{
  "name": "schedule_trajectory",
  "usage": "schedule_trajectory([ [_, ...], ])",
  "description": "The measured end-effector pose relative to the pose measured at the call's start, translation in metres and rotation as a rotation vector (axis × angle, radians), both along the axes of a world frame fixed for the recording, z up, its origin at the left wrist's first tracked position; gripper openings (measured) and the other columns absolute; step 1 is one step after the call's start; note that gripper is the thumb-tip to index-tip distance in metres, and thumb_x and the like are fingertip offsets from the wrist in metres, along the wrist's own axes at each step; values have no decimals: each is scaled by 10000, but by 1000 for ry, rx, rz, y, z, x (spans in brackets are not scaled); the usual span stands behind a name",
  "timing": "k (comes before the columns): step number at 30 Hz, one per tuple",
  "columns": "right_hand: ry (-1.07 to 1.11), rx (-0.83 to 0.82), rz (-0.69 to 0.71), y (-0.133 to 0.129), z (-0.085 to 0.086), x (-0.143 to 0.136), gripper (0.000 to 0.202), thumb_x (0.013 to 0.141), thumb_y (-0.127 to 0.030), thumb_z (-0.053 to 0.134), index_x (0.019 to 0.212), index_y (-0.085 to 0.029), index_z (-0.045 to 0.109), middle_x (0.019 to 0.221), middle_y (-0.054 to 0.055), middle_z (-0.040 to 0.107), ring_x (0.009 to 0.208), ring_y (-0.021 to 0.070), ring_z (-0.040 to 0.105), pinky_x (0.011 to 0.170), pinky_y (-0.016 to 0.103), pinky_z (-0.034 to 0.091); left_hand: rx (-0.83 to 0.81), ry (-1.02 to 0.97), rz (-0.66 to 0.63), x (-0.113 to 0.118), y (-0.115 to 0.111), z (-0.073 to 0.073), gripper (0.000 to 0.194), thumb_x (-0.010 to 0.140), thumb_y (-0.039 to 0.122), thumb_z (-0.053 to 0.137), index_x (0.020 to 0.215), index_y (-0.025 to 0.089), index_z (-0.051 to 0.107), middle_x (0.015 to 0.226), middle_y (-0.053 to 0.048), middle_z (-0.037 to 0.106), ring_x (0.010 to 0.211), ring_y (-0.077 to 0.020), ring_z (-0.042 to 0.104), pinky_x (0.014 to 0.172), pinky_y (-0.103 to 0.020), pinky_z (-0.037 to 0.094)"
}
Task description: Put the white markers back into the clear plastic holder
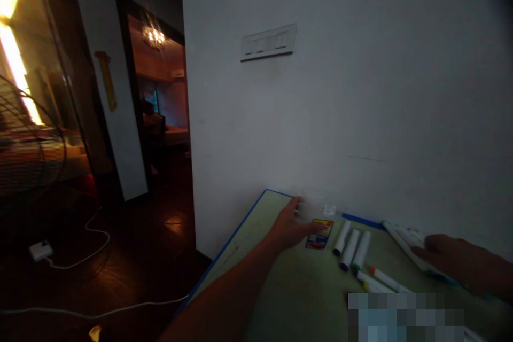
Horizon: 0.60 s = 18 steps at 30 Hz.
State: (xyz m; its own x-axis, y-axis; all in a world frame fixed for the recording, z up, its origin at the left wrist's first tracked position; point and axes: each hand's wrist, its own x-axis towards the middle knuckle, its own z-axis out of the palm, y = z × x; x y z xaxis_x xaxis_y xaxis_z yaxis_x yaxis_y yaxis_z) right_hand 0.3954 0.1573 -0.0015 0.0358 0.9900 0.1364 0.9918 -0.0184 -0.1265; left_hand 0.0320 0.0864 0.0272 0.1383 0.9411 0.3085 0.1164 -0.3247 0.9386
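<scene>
My left hand (289, 228) grips a clear plastic case (329, 210), with the thumb over its yellow-and-dark label (319, 233) and the fingers at its left side. The case's edges are hard to make out against the wall and table. Right beside it lie several markers with white barrels (350, 248) and coloured ends. At the right, my right hand (460, 262) is closed on the edge of a flat white thing (412, 240), perhaps a book or pad; blur hides its kind and most of the fingers.
The pale table (256, 224) with a blue edge stands against a white wall (344, 96) bearing a switch panel (268, 43). More markers (385, 279) lie near a pixelated patch. On the dark floor to the left are a white cable (120, 309), a power strip (41, 250) and a fan (30, 144).
</scene>
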Motion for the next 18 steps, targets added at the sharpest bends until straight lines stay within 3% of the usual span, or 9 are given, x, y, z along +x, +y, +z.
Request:
schedule_trajectory([
  [4, -125, -66, 159, -45, 37, -35, 279, 767, -342, 432, 616, -198, 618, 716, 102, 649, 665, 189, 593, 579, 276, 358, 42, 7, -12, 1, 3, 0, 562, 566, 312, 711, 1066, 174, 495, 1028, -95, 602, 904, -227, 568, 775, -366, 450],
  [7, -142, -106, 185, -65, 52, -51, 225, 728, -266, 465, 698, -167, 665, 745, 83, 662, 660, 171, 588, 563, 242, 353, 81, 12, -54, 1, 8, 0, 537, 602, 327, 682, 1072, 166, 480, 1036, -96, 606, 885, -234, 590, 755, -388, 470],
  [12, -104, -219, 279, -83, 57, -56, 209, 678, -235, 498, 665, -153, 690, 666, 44, 663, 622, 146, 572, 542, 216, 343, 106, 43, -79, 2, 10, 4, 503, 619, 351, 661, 1056, 171, 488, 1039, -90, 610, 899, -250, 597, 764, -409, 477],
  [18, -53, -384, 334, -93, 44, -61, 214, 635, -272, 544, 702, -142, 699, 645, 36, 659, 570, 124, 545, 470, 194, 323, 74, 54, -49, 2, 9, 6, 508, 602, 369, 670, 1039, 185, 488, 1020, -75, 614, 909, -260, 598, 760, -411, 490],
])
